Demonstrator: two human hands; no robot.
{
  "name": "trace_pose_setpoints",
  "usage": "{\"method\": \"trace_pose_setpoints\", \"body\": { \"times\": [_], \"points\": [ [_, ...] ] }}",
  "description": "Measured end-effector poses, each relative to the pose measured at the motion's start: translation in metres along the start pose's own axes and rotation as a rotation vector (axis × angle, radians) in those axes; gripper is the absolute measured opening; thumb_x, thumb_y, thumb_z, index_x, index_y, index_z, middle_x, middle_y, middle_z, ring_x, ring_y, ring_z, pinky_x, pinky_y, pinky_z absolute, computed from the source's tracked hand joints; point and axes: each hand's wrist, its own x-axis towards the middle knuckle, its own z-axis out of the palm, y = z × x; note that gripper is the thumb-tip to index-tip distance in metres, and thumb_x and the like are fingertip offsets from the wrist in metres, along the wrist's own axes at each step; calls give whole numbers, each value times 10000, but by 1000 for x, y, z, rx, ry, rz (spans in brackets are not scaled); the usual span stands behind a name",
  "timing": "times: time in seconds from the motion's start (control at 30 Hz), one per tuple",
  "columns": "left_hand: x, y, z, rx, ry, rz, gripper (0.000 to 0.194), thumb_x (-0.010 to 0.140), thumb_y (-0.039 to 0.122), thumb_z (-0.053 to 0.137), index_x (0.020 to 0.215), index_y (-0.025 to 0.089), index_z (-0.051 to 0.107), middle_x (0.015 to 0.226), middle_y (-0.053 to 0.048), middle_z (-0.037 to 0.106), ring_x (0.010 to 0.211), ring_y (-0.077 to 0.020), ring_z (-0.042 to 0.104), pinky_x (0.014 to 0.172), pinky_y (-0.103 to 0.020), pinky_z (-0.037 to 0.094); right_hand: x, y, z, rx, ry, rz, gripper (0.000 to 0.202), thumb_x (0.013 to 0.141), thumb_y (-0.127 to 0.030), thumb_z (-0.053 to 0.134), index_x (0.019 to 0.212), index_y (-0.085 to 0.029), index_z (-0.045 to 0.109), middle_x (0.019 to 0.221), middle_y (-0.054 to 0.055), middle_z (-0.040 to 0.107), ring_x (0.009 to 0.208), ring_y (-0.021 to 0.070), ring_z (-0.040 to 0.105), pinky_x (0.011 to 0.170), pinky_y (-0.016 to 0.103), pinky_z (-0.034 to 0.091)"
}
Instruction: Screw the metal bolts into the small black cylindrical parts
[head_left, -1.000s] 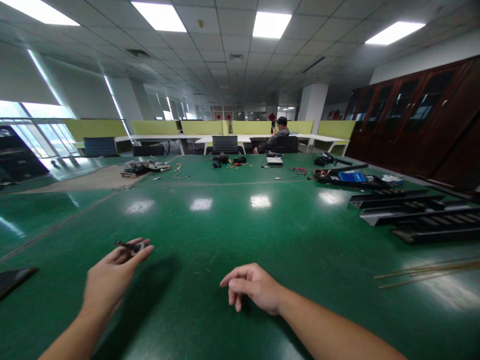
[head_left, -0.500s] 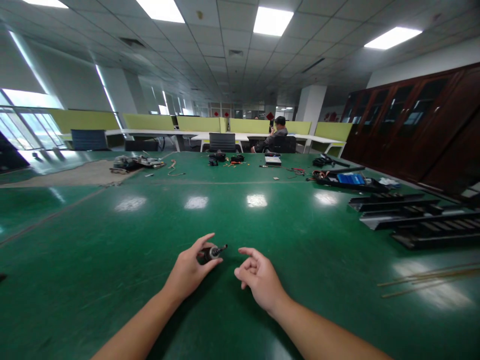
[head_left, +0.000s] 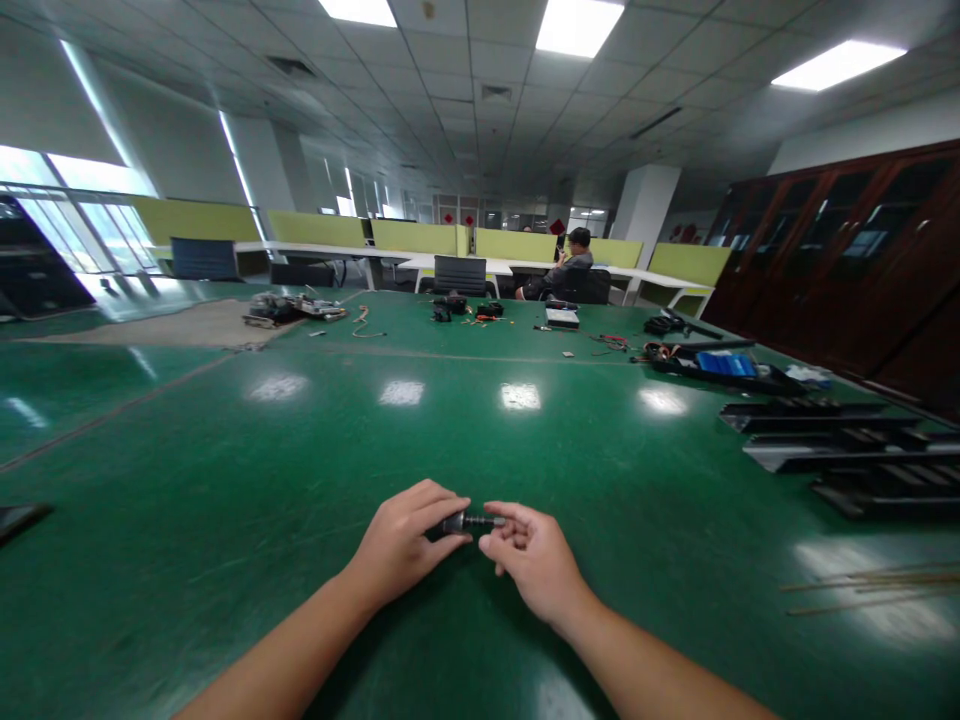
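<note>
My left hand [head_left: 409, 535] is closed around a small dark cylinder with a thin stepped metal shaft [head_left: 474, 521]. Most of the cylinder's body is hidden in the palm, and the shaft points right, roughly level. My right hand [head_left: 536, 560] is just beside it, thumb and index finger apart, the other fingers curled in. The shaft's tip reaches in between those fingers; whether they touch it I cannot tell. Both hands are low over the green tabletop [head_left: 450, 440].
Black metal channels [head_left: 832, 450] and thin rods [head_left: 870, 580] lie at the right. Farther back are a black tray with blue packets [head_left: 724, 364], a white box [head_left: 562, 318], small black devices [head_left: 450, 308] and a heap of parts [head_left: 289, 308]. A person [head_left: 576, 265] sits beyond the table.
My left hand has turned the cylinder so its shaft points right, and its fingers have closed more around it. My right hand is now at the shaft's tip. The view has shifted slightly left.
</note>
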Motion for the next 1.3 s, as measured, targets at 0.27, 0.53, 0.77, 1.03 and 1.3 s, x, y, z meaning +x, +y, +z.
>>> {"method": "trace_pose_setpoints", "body": {
  "times": [0.27,0.53,0.77,1.03,1.3],
  "points": [
    [3,12,0,-14,-14,64,389,871,256,695,1250,256,605,1045,-67,668,930,-191,593,807,-345,503,1,1,0,-18,6,21,413,754,-282,743,1120,-94,711,780,55,700,523,108,560,516,241,440],
    [2,9,1,21,5,65,386,865,262,702,1240,247,611,1052,-69,675,928,-198,597,805,-355,505,1,-3,-1,-36,-16,15,363,800,-299,711,1097,-92,738,772,73,743,504,111,586,520,231,426],
    [0,7,2,78,3,75,384,871,279,697,1244,252,607,1068,-62,681,938,-202,597,818,-367,499,0,0,1,5,-25,47,401,739,-304,776,1075,-87,737,747,66,736,501,129,616,517,232,444],
    [0,9,1,122,22,89,393,869,284,701,1248,247,606,1072,-63,687,939,-203,604,823,-373,508,-1,-3,1,12,-13,28,364,766,-333,769,1046,-102,754,717,71,742,527,149,649,530,227,444],
    [-1,11,-1,146,35,97,384,869,283,697,1240,234,613,1065,-79,690,934,-207,620,820,-379,525,-1,-4,-1,31,-2,16,400,763,-367,775,1063,-104,750,746,88,755,577,182,679,592,270,489]
  ]
}}
